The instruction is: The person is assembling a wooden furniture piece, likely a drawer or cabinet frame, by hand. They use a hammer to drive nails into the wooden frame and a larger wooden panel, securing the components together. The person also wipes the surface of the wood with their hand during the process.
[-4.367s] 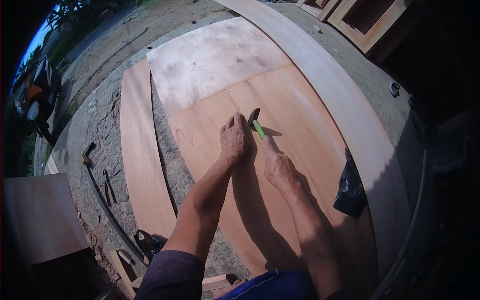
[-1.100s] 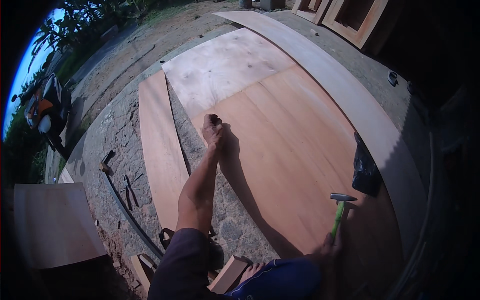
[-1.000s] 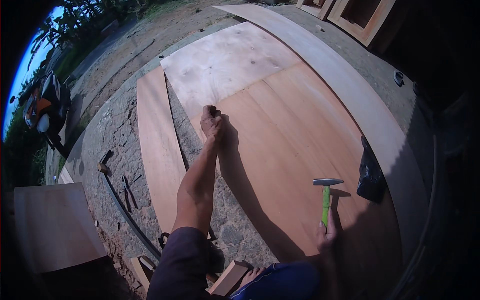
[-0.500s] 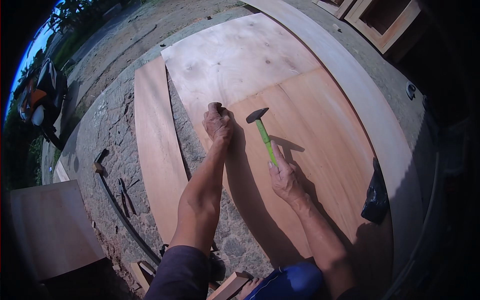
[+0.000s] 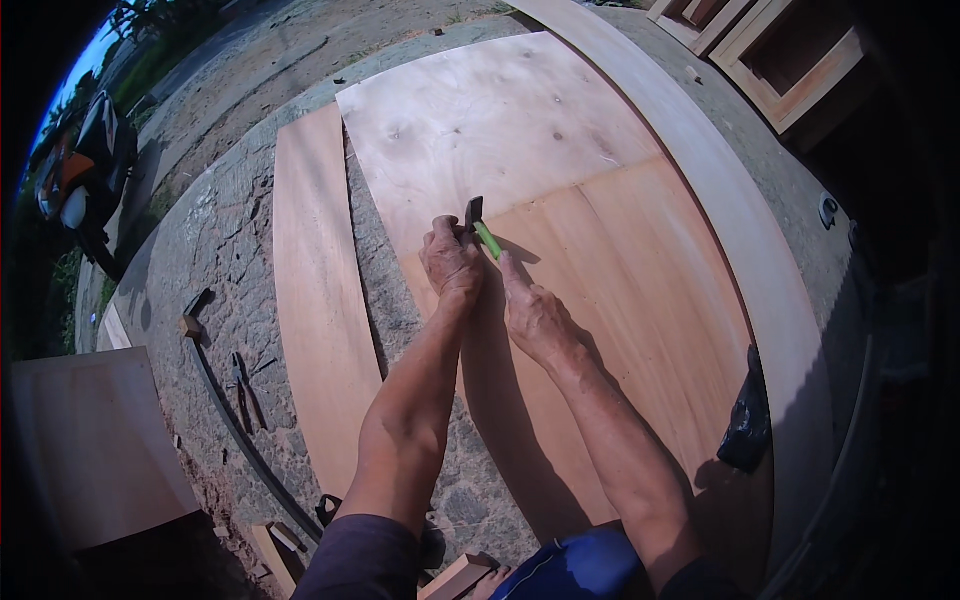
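The green-handled hammer had swung down from mid-frame to the left hand, the right hand clenched around it; left fingertips pinched something unseen on the plywood sheet.

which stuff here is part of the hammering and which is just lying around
In use: left hand pinching something too small to see on the reddish plywood sheet; right hand holding the green-handled hammer.

Lying about: pliers, black bag, loose narrow board, parked motorbike, wooden frames.
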Demonstrator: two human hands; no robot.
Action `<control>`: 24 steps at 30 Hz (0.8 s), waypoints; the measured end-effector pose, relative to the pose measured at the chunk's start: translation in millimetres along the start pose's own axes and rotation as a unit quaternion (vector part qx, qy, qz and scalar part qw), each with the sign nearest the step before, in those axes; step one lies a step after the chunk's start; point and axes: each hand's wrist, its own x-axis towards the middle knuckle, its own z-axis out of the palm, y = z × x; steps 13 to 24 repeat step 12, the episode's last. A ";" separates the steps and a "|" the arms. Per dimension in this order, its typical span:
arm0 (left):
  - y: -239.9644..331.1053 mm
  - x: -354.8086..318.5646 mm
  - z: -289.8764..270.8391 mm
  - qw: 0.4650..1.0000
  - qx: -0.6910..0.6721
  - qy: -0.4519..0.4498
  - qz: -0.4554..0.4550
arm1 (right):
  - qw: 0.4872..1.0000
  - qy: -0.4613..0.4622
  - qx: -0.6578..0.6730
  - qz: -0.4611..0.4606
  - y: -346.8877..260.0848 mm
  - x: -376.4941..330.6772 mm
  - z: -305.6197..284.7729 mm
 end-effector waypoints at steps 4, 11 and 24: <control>-1.2 -2.3 -0.5 1.000 -0.019 0.022 0.006 | 0.999 0.030 0.026 -0.015 -13.4 3.2 -15.9; -5.9 -1.5 9.2 0.996 -0.050 0.047 -0.062 | 0.998 -0.026 0.038 0.035 -9.7 12.4 -12.2; -7.5 0.0 8.1 0.995 -0.049 0.042 -0.080 | 0.997 -0.015 0.062 0.031 -15.2 15.5 -17.2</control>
